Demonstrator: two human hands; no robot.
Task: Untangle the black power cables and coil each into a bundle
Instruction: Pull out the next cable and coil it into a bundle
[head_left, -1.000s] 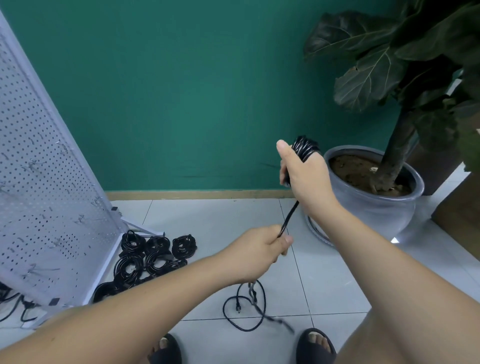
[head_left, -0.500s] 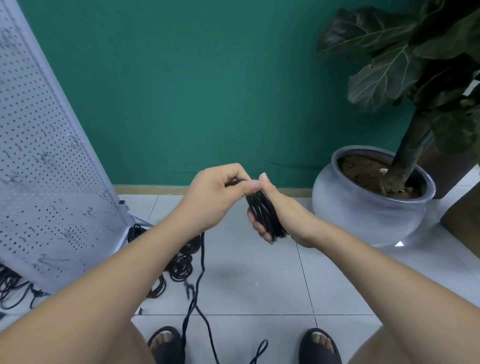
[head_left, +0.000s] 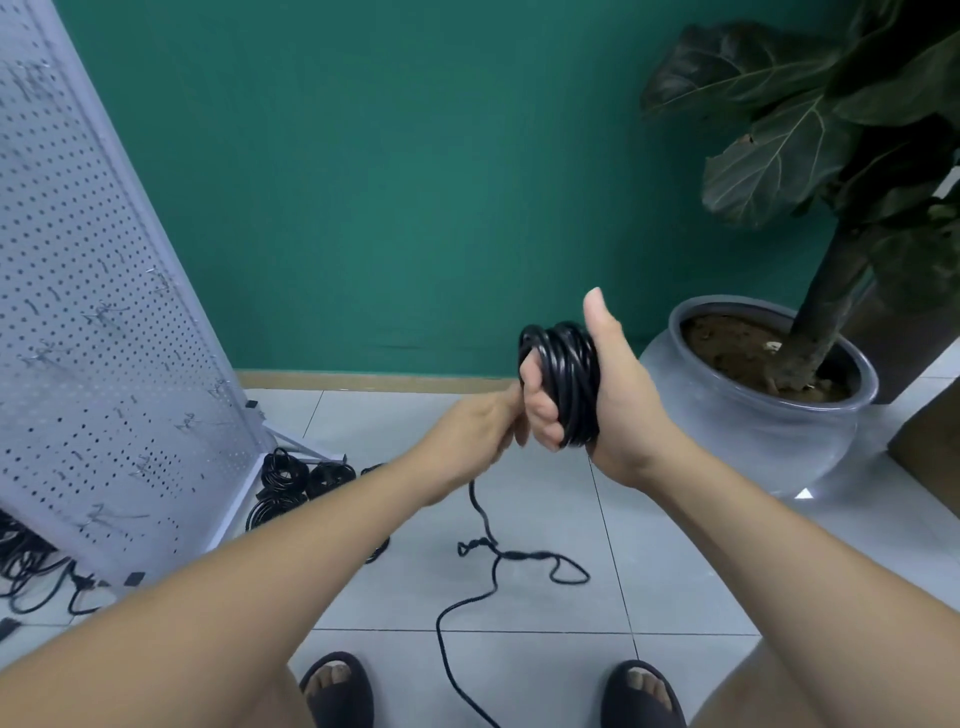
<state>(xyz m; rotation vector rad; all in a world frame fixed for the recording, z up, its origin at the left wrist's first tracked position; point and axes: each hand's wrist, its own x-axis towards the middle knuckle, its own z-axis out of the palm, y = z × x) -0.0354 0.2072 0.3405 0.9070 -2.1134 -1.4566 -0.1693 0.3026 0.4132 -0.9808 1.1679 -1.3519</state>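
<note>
My right hand (head_left: 610, 400) is raised in front of me with a black cable coil (head_left: 569, 384) wound around its fingers, thumb sticking up. My left hand (head_left: 480, 431) is just left of it, fingers curled round the cable's loose strand where it leaves the coil. The loose tail (head_left: 488, 551) hangs from my left hand to the tiled floor, with a knotted tangle and a loop near the middle, then trails toward my feet. Several finished coiled bundles (head_left: 301, 480) lie on the floor at the foot of the pegboard.
A white pegboard panel (head_left: 104, 338) leans at the left, with a mess of loose black cables (head_left: 31, 566) behind its lower edge. A large grey plant pot (head_left: 753, 415) stands at the right against the green wall. My sandalled feet (head_left: 337, 686) are at the bottom.
My left hand dropped from above the coil to beside and below it, drawing the strand round. My right hand rose and turned thumb-up. The tail now lies further right on the floor.
</note>
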